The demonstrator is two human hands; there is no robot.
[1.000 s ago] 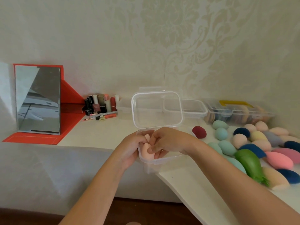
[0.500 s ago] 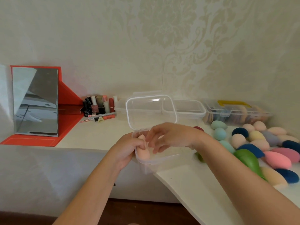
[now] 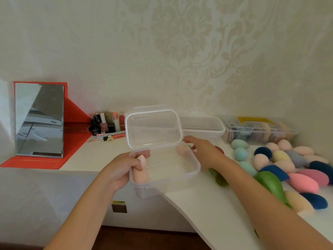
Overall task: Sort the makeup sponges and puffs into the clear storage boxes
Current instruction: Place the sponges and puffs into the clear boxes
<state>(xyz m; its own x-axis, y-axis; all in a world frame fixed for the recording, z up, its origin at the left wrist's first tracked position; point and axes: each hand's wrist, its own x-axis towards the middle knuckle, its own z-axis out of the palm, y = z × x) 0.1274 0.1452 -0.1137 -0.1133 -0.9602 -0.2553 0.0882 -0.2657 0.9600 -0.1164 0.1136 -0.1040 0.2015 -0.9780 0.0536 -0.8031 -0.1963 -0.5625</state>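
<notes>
Now, white counter (image 3: 198,210), damask wallpaper (image 3: 180,42), mirror (image 3: 38,120) far left. Left hand (image 3: 119,170) grips the clear box (image 3: 197,167); right hand (image 3: 203,150), fingers straight.

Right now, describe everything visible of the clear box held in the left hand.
The clear box is a translucent rectangular plastic tub with rounded corners and a thick rim. Its lid stands open, raised at the far side. The left hand grips its left end, thumb over the rim. Two pale pink sponges lie inside: one at the left end, one at the far right corner, beside the open right hand. Whether it rests on the table is unclear.
</notes>
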